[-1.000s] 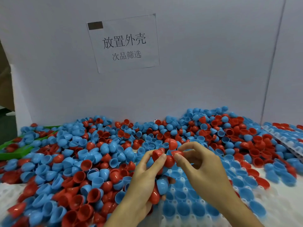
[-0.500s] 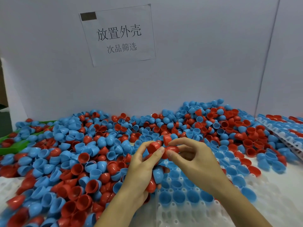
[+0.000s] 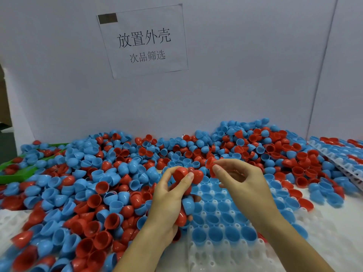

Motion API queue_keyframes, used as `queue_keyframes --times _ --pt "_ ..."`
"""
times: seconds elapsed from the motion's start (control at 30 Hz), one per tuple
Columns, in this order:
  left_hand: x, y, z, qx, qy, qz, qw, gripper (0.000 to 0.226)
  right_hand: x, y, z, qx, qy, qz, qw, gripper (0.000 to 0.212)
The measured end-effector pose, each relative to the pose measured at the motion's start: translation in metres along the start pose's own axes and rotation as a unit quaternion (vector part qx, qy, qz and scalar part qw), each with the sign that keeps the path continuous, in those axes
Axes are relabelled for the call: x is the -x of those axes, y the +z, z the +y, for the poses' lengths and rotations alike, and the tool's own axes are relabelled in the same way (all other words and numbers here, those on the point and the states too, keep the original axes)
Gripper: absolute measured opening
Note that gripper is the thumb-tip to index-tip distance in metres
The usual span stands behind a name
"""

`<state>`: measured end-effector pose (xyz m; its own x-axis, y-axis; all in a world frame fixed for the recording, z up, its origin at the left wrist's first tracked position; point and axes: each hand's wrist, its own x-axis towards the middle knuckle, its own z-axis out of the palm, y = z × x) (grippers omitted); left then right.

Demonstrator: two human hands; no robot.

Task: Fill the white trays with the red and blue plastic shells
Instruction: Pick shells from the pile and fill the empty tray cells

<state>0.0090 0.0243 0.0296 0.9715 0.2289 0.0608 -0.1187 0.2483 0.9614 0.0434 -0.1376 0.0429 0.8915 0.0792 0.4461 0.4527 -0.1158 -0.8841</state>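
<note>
Both forearms are bare from the frame's lower edge up to the fingers (image 3: 188, 176): no sleeve, glove, ring or watch shows on the left hand (image 3: 170, 195) or right hand (image 3: 241, 179), though the blurred edges may hide a cuff.

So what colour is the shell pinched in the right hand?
Red. The right hand pinches a red shell, clearest in the head view.

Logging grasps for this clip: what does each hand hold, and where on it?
Right hand pinches a single red shell at its rim, thumb against forefinger. Left hand clutches a bunch of shells, thumb atop a red one.
</note>
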Motion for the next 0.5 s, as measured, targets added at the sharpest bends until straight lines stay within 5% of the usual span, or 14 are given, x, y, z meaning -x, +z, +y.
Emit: queue_keyframes --times 0.13,0.5 --pt "0.0016 0.0012 -0.0011 -0.023 0.008 0.007 1.000 0.012 0.0011 0.0034 -0.0046 -0.049 0.003 -0.021 0.999 0.012" --pt "0.0034 0.0029 -0.0030 -0.035 0.015 -0.005 0.999 0.012 0.0084 0.0086 -0.0043 0.061 -0.015 -0.077 0.995 0.035"
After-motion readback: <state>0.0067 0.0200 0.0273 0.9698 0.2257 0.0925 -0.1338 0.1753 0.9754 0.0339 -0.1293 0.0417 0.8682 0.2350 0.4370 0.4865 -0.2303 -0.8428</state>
